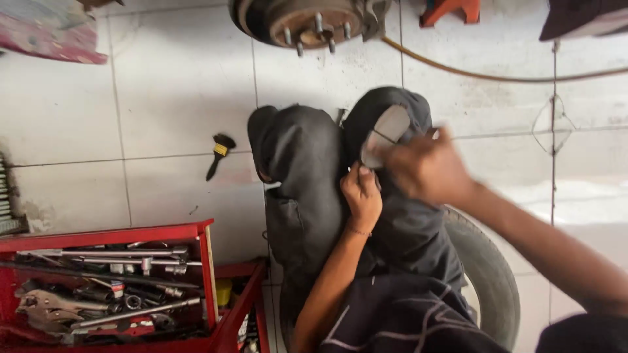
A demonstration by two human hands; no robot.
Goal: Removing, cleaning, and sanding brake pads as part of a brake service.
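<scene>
My left hand (pixel 362 196) rests on my knee and pinches the lower end of a flat, pale grey curved piece (pixel 387 131), holding it upright against my dark trousers (pixel 307 170). Just to the right of the piece is my right hand (pixel 428 168), blurred by motion, with its fingers at the piece's edge. I cannot tell whether it holds anything. I am sitting on a black tyre (pixel 487 274), and my knees point towards a rusty wheel hub with studs (pixel 314 23) at the top of the view.
A red toolbox (pixel 203 261) full of wrenches, sockets and pliers stands at the lower left. A small black brush (pixel 219 153) lies on the white tiled floor. A tan hose (pixel 497 75) runs across the upper right, past an orange stand (pixel 450 10).
</scene>
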